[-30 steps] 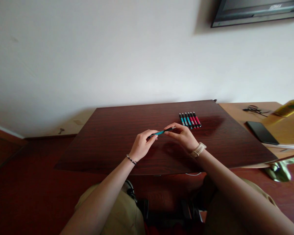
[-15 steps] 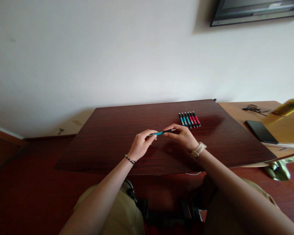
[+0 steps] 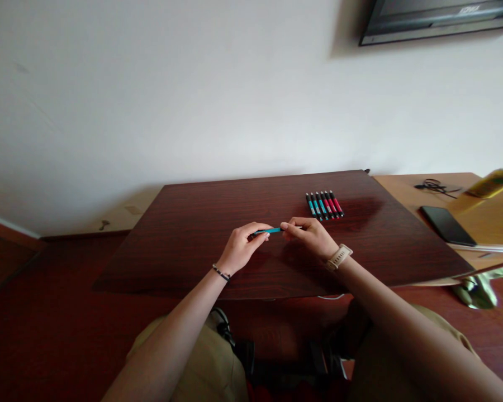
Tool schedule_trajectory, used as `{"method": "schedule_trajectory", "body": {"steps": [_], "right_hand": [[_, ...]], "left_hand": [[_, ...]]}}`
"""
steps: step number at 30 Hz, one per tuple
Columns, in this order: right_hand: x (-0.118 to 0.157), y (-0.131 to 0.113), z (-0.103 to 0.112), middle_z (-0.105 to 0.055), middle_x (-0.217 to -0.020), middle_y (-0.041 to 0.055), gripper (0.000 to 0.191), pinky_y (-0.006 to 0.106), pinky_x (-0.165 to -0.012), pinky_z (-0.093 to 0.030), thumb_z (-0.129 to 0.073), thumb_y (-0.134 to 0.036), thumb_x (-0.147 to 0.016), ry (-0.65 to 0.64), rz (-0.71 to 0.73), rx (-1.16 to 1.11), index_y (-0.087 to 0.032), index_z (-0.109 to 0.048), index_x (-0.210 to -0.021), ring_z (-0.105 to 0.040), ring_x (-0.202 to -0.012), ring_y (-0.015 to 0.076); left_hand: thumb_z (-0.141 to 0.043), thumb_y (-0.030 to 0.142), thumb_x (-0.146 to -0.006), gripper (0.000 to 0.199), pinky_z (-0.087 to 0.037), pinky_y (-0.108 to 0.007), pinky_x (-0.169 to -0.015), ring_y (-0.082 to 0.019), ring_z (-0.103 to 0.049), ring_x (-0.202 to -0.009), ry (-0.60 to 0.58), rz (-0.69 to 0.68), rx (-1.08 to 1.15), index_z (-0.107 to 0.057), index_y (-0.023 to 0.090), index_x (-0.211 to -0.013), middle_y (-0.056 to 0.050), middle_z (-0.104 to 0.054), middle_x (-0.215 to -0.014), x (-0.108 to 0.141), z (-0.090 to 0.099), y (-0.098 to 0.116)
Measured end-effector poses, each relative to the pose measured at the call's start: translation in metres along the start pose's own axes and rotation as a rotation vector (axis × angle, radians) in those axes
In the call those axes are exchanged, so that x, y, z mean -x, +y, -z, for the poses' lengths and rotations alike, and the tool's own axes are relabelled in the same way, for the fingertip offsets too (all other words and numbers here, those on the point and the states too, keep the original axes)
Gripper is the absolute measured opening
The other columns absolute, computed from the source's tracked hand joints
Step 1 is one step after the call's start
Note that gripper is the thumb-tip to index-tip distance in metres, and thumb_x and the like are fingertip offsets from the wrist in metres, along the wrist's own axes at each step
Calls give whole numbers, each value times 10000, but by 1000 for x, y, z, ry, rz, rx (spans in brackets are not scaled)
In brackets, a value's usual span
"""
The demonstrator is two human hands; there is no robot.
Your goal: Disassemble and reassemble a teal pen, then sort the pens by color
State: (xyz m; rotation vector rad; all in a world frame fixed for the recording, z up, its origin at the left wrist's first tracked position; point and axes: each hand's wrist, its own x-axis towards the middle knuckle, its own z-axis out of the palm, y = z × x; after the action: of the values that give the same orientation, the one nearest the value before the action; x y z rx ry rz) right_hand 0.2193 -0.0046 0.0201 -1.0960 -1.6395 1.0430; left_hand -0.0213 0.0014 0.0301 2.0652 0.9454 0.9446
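Between my two hands a turquoise pen (image 3: 274,230) is held roughly level above the dark wooden table (image 3: 201,212). My left hand (image 3: 243,242) pinches its left part between thumb and fingers. The thumb and fingers of my right hand (image 3: 308,233) are closed on the other end and cover most of it. Just beyond my right hand, a neat row of pens (image 3: 324,205) lies side by side, turquoise ones on the left and red ones on the right, all with black parts.
To the right, a lighter wooden table (image 3: 398,187) carries a black phone (image 3: 447,225), a coiled black cable (image 3: 433,186) and a yellow container (image 3: 493,182). A screen (image 3: 440,22) hangs on the wall above. A shoe (image 3: 475,291) shows on the floor at the right.
My right hand's fingers have shifted their grip on the pen, with the thumb now further up and over its end. My left hand stays nearly still, and the row of pens is unchanged.
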Motion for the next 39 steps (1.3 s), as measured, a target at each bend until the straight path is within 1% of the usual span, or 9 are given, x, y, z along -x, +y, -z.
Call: {"method": "schedule_trajectory", "body": {"steps": [3, 6, 9, 12, 16, 22, 28, 34, 39], "right_hand": [[1, -1, -1, -671, -654, 26, 531, 305, -644, -454, -597, -611, -982, -33, -20, 64, -193, -699, -671, -584, -628, 160], [-1, 1, 2, -711, -739, 16, 384, 299, -650, -477, -707, -585, -918, 7, -28, 39, -207, -747, -974, -629, -677, 173], [-4, 6, 8, -744, -865, 21, 462, 300, -691, -509, -824, -533, -822, 19, -24, -26, -229, -705, -1148, -668, -763, 186], [-4, 7, 12, -759, -919, 45, 370, 315, -756, -529, -774, -553, -863, -9, -4, -29, -215, -722, -1005, -684, -818, 194], [-2, 7, 10, -694, -667, 36, 493, 312, -631, -493, -593, -636, -970, -4, -63, 90, -205, -671, -743, -621, -616, 174], [-3, 4, 6, -777, -910, 51, 415, 325, -751, -546, -796, -565, -834, 0, -12, -30, -216, -705, -1038, -712, -816, 212], [-3, 5, 6, -706, -638, 41, 514, 315, -613, -511, -589, -675, -953, -11, -92, 36, -209, -668, -751, -625, -590, 179], [-3, 4, 4, -776, -900, 51, 416, 316, -758, -539, -808, -580, -816, 17, -32, -53, -209, -717, -980, -697, -816, 200], [-3, 5, 4, -695, -636, 28, 528, 299, -616, -485, -601, -685, -945, -8, -99, 45, -203, -672, -742, -611, -590, 166]], "left_hand": [[-619, 282, -1004, 205, -522, -253, -789, -162, -701, -897, 4, -16, -24, -772, 222, -1125, -50, -773, -1057, -2, 2, 0], [-620, 265, -997, 197, -533, -259, -811, -168, -716, -913, 17, 1, -31, -776, 218, -1108, -46, -782, -1048, -4, 6, -3], [-624, 244, -987, 200, -545, -266, -836, -169, -726, -910, 47, 36, -28, -774, 214, -1115, -43, -788, -1029, -5, 9, -7], [-620, 245, -986, 219, -558, -270, -852, -173, -735, -920, 24, 47, -11, -773, 216, -1139, -47, -791, -1053, -4, 9, -8], [-622, 287, -993, 227, -566, -275, -860, -184, -737, -953, -2, 27, -10, -780, 215, -1140, -65, -786, -1125, -3, 8, -8], [-632, 281, -982, 216, -569, -274, -830, -186, -742, -925, 18, 63, -13, -784, 213, -1118, -64, -793, -1085, -5, 9, -9], [-641, 305, -983, 236, -571, -278, -833, -185, -742, -927, -3, 47, 11, -781, 219, -1153, -74, -787, -1140, -5, 8, -8], [-642, 302, -983, 226, -565, -273, -821, -189, -738, -934, 5, 67, -3, -785, 213, -1134, -75, -787, -1132, -5, 8, -10], [-637, 313, -991, 238, -562, -281, -844, -198, -731, -984, -19, 49, 8, -783, 220, -1154, -75, -782, -1148, -5, 8, -9]]}}
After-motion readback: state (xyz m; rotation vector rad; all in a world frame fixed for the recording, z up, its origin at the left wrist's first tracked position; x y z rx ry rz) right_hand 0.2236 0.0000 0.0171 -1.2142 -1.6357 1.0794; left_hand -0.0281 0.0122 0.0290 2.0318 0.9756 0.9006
